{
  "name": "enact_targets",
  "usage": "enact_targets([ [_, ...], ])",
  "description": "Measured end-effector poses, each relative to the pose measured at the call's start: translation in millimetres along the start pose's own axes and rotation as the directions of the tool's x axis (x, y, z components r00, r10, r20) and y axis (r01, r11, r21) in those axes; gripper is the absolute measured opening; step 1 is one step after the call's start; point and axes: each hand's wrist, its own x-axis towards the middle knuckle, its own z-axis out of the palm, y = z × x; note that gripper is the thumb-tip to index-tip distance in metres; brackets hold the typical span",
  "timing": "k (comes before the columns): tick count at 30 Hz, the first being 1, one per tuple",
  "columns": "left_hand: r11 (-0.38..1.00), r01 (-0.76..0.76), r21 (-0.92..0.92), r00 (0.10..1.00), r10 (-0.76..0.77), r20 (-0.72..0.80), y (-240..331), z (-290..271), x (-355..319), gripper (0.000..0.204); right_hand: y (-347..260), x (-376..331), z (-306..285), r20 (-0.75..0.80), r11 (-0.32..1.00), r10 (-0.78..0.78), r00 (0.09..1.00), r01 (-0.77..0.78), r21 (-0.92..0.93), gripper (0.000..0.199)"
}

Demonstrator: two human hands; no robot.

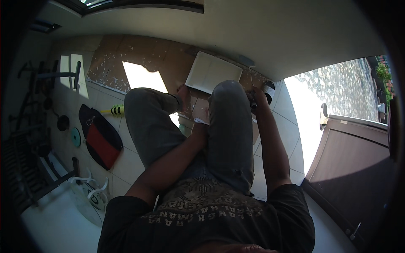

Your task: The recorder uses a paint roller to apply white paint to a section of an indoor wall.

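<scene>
My right hand [262,100] is outside my right knee, its fingers closed around a dark, rounded tool [253,101] whose exact kind I cannot make out. Next to it stands a dark cylinder with a pale top [269,87]. My left hand [200,130] is low between my knees, partly covered by the right leg. A small white crumpled piece [201,121], like cloth or paper, shows at its fingers. Beyond my knees lies a shallow white rectangular tray [213,72]. A pale green object [184,129] is near my left hand, mostly hidden.
White-spattered brown sheeting [112,63] lies along the wall. To the left are a black and red bag [101,141], a yellow and black striped item [117,110], a green disc [75,137] and a dark metal rack [25,160]. A brown door [350,168] stands at the right.
</scene>
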Motion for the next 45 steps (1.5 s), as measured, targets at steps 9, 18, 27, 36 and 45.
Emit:
enact_targets([
  [9, 0.974, -0.107, -0.199, 0.985, 0.077, -0.153, 9, -36, -24, 0.029, -11, -103, -20, 0.12, 0.967, -0.085, 0.989, 0.052, 0.249, 0.026],
  [18, 0.995, -0.082, 0.064, 0.973, 0.066, 0.22, -1, -24, -9, 0.032, 5, -41, -9, 0.072, 0.97, -0.02, 0.997, 0.002, 0.242, 0.024],
  [27, 0.981, -0.179, 0.08, 0.982, 0.173, 0.08, -22, 18, 7, 0.033, 25, -207, -49, 0.0, 0.949, -0.312, 0.95, 0.312, -0.04, 0.044],
  [36, 0.941, -0.272, 0.2, 0.947, 0.226, 0.227, -7, -13, 2, 0.034, 4, -207, -50, -0.024, 0.756, -0.612, 0.79, 0.576, -0.309, 0.061],
  [45, 0.884, -0.306, 0.355, 0.907, 0.156, 0.392, 4, -23, 2, 0.041, 71, -13, -71, 0.104, 0.49, -0.739, 0.666, 0.636, -0.596, 0.067],
])
